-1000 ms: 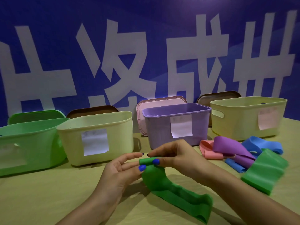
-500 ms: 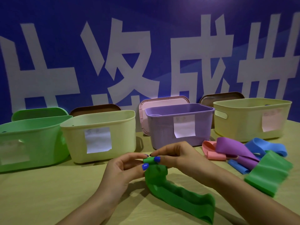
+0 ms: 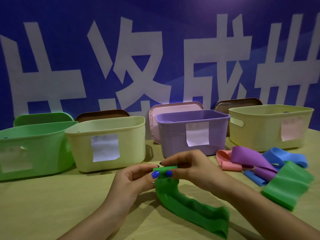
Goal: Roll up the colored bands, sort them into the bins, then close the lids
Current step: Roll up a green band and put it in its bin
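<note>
Head view: rolled end of dark green band [image 3: 165,168] slightly thicker than half a second before, tail still trailing onto table [image 3: 34,205]. Left hand [image 3: 131,181] and right hand [image 3: 188,168] raised before purple bin [image 3: 194,134], both pinching roll between thumb and fingertips.

Four open bins stand in a row: one green bin [image 3: 32,149], two pale yellow bins [image 3: 107,142] [image 3: 270,127], one purple bin [image 3: 194,132]. Four lids lean behind them: green [image 3: 41,118], pink [image 3: 174,106], two brown [image 3: 102,113] [image 3: 239,103]. Five bands: two green [image 3: 190,208] [image 3: 289,186], one pink [image 3: 225,160], one purple [image 3: 249,158], one blue [image 3: 285,156].
</note>
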Demonstrator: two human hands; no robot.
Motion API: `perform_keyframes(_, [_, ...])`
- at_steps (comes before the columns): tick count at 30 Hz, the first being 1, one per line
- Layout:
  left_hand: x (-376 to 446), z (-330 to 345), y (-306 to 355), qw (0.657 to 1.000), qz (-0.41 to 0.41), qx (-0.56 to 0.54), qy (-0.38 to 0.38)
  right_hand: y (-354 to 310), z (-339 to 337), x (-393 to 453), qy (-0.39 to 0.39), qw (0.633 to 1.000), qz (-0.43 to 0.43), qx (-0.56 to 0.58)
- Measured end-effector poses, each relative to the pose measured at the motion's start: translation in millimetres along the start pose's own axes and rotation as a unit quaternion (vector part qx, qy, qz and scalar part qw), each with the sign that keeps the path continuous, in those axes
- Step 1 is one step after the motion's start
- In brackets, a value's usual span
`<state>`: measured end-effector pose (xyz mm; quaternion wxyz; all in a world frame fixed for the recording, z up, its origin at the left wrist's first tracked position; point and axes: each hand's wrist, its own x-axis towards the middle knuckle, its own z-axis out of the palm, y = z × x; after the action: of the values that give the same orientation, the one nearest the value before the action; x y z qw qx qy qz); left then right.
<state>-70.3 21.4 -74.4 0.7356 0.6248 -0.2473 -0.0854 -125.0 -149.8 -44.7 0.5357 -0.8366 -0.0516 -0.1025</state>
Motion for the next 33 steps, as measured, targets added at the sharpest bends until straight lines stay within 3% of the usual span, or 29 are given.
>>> perform_keyframes(33, [-1.5,4.8,-0.7,0.998,-0.042,-0.047,-0.012,-0.6,1.7,-2.3,0.011,0.998,-0.033,-0.053])
